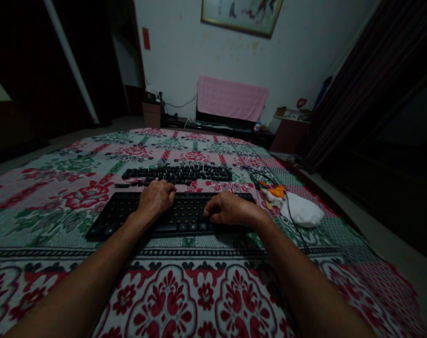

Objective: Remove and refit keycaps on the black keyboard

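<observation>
A black keyboard (188,211) lies flat on the patterned bedcover. Several keys stand in its bottom row, while small pale spots show across much of the rest, where keycaps are off. My left hand (157,198) is above the keyboard's middle near its far edge, fingers curled together; whatever they hold is hidden. Over the right part of the keyboard, my right hand (229,208) has its fingers bent down and drawn together at the keys. Anything in that pinch is too small to make out. Loose black keycaps (178,173) lie in rough rows just beyond the keyboard.
To the right are a white bundle (303,210), an orange item (277,191) and a dark cable (291,211). The floral bedcover (199,291) spreads all around. Farther off, a pink cloth (230,98) hangs over a screen by the wall, near a cabinet (291,134).
</observation>
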The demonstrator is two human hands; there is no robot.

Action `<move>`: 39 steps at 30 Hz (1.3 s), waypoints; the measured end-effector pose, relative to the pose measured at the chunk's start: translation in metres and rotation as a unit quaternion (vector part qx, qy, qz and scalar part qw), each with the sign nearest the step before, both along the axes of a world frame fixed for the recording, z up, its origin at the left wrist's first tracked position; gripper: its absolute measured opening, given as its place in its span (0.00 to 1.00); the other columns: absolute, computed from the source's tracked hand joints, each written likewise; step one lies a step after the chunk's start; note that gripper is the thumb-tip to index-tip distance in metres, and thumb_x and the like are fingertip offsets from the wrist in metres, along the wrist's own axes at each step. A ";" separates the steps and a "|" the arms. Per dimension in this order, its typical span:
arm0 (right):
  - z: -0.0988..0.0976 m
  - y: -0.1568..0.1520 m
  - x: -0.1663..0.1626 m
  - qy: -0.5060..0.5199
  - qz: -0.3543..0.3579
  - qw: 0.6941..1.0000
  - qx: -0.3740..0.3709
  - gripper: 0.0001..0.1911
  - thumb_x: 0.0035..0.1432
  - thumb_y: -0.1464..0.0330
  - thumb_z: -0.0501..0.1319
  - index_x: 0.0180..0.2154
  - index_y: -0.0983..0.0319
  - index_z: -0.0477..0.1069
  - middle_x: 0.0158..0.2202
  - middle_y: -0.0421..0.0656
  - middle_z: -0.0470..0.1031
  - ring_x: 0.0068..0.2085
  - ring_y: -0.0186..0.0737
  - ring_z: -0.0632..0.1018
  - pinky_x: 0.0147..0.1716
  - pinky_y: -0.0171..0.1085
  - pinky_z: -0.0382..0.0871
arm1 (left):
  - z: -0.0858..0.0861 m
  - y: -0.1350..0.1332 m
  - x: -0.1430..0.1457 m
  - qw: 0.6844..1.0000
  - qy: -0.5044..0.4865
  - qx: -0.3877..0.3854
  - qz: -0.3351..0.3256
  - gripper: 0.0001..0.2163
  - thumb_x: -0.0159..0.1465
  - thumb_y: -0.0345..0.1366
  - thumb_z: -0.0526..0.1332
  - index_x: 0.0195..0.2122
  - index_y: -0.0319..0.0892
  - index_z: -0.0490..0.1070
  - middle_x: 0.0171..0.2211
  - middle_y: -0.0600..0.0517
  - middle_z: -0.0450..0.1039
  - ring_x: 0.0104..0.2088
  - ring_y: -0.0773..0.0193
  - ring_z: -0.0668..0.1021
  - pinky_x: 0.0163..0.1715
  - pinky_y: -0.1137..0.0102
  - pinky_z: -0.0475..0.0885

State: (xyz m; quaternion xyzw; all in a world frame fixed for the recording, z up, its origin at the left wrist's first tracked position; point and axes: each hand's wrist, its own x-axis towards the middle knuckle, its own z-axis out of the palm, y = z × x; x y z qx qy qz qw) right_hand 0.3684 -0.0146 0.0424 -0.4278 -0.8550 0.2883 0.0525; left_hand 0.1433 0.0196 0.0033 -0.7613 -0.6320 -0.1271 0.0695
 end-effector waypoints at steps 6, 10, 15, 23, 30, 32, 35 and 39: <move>-0.002 0.000 -0.001 -0.019 0.031 0.998 0.049 0.17 0.43 0.76 0.56 0.37 0.62 0.74 0.33 0.39 0.76 0.31 0.31 0.73 0.31 0.27 0.63 | 0.001 -0.001 0.000 1.000 -0.005 -0.008 0.005 0.15 0.58 0.40 0.49 0.37 0.47 0.73 0.37 0.50 0.72 0.41 0.59 0.71 0.40 0.67 0.66; -0.001 0.000 -0.002 -0.015 0.059 0.995 0.076 0.18 0.43 0.78 0.55 0.37 0.61 0.75 0.34 0.40 0.76 0.32 0.32 0.73 0.32 0.28 0.63 | 0.002 -0.002 0.001 1.000 0.000 -0.007 -0.001 0.15 0.58 0.40 0.49 0.37 0.47 0.73 0.37 0.49 0.72 0.40 0.58 0.71 0.39 0.67 0.66; 0.001 0.002 -0.002 0.002 0.079 0.994 0.077 0.19 0.43 0.80 0.55 0.37 0.61 0.75 0.33 0.39 0.76 0.32 0.31 0.73 0.34 0.28 0.64 | 0.003 -0.002 0.001 1.000 -0.001 -0.010 0.001 0.15 0.58 0.40 0.49 0.37 0.46 0.73 0.37 0.49 0.72 0.40 0.58 0.71 0.39 0.67 0.66; 0.000 0.003 0.002 0.019 0.062 0.997 0.034 0.17 0.44 0.78 0.57 0.38 0.62 0.75 0.35 0.39 0.76 0.32 0.31 0.73 0.34 0.27 0.64 | 0.002 -0.002 0.001 1.000 0.003 -0.007 -0.005 0.15 0.58 0.40 0.48 0.38 0.46 0.73 0.37 0.49 0.72 0.40 0.57 0.71 0.38 0.67 0.66; -0.001 0.003 0.001 0.007 0.051 0.997 0.052 0.17 0.44 0.77 0.58 0.38 0.61 0.75 0.34 0.39 0.76 0.32 0.31 0.73 0.34 0.28 0.64 | 0.000 0.000 0.000 1.000 0.001 -0.007 -0.004 0.15 0.58 0.39 0.49 0.38 0.46 0.73 0.37 0.48 0.72 0.40 0.57 0.71 0.38 0.66 0.66; -0.001 0.003 0.001 0.005 0.053 0.997 0.054 0.17 0.44 0.77 0.58 0.38 0.61 0.75 0.34 0.40 0.76 0.32 0.31 0.73 0.33 0.28 0.64 | 0.001 0.000 0.000 1.000 0.003 -0.005 -0.005 0.15 0.58 0.39 0.49 0.37 0.46 0.73 0.37 0.49 0.72 0.40 0.58 0.71 0.39 0.67 0.66; -0.002 0.004 0.001 0.008 0.053 0.997 0.051 0.17 0.44 0.77 0.58 0.38 0.61 0.75 0.35 0.40 0.76 0.32 0.31 0.73 0.33 0.28 0.64 | 0.002 -0.001 0.001 1.000 0.005 -0.009 -0.002 0.15 0.58 0.40 0.48 0.37 0.46 0.73 0.37 0.49 0.72 0.40 0.58 0.71 0.39 0.67 0.66; -0.002 0.005 0.001 0.004 0.041 0.998 0.052 0.17 0.43 0.77 0.58 0.37 0.60 0.76 0.34 0.40 0.76 0.31 0.31 0.73 0.32 0.27 0.64 | 0.003 -0.001 0.001 1.000 0.002 -0.016 0.006 0.15 0.58 0.40 0.49 0.37 0.47 0.73 0.37 0.49 0.72 0.40 0.59 0.71 0.39 0.67 0.66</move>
